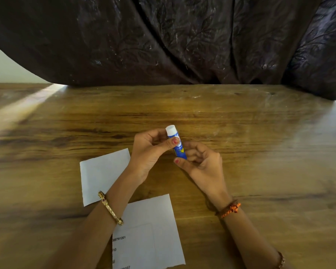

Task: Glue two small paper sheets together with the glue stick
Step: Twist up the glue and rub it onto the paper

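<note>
Wooden bench [241, 133], frame centre: glue stick [176, 144] pinched by left hand [149, 150], base held by right hand [200, 162]; two paper sheets [105, 175] lower left.

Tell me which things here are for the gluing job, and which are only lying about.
For the job:
- glue stick, held by both hands (left, right)
- far sheet
- near sheet, with printed numbers

Not part of it:
- dark cloth behind the table
- bangle
- wrist thread
</note>
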